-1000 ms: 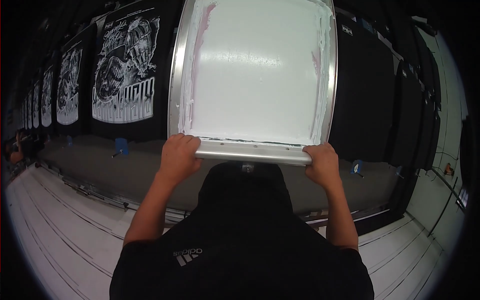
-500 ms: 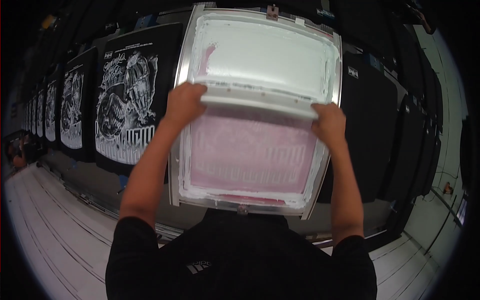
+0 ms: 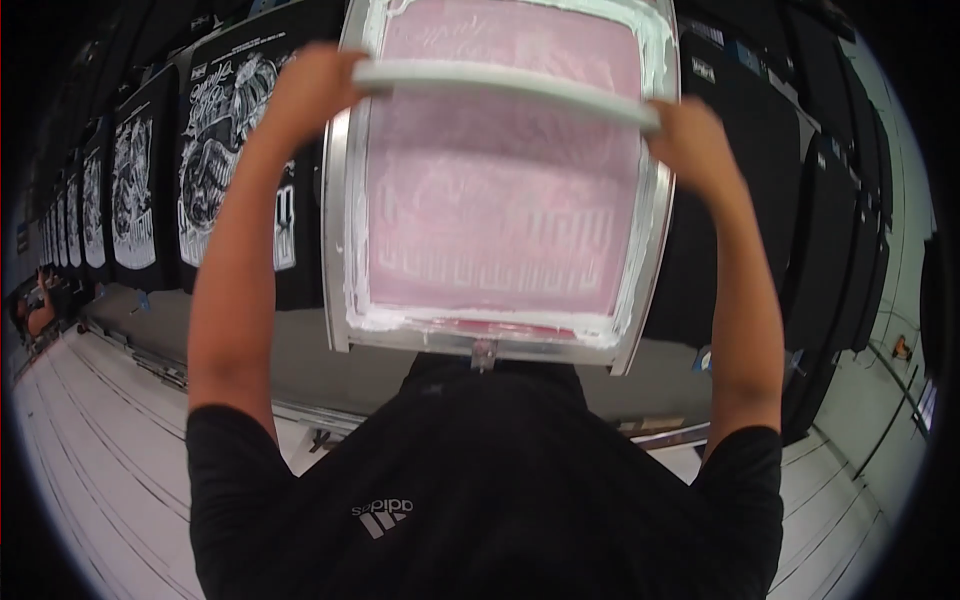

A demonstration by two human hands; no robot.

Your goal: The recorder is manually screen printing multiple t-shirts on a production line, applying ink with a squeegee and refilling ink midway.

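A long pale squeegee [image 3: 505,88] spans the screen-printing frame [image 3: 338,215], held across its far part. My left hand [image 3: 318,95] is closed on the squeegee's left end, and my right hand [image 3: 690,145] grips its right end. Under and nearer than the squeegee, the pink mesh [image 3: 500,200] shows a faint pattern of blocky letter shapes. Thick white ink [image 3: 630,290] lines the inner border of the frame. Both my arms stretch forward, apart from each other. The squeegee's lower blade edge is blurred.
To the left, a row of black shirts on boards [image 3: 232,150] carries white printed artwork. Plain black shirts on boards [image 3: 735,190] stand to the right. A metal clamp [image 3: 484,353] sits at the frame's near edge. Another person [image 3: 40,310] is at the far left.
The squeegee has moved away from me, held in both hands, from mid-screen to the far part. Pink mesh now shows where white ink covered the far half. The view has shifted.
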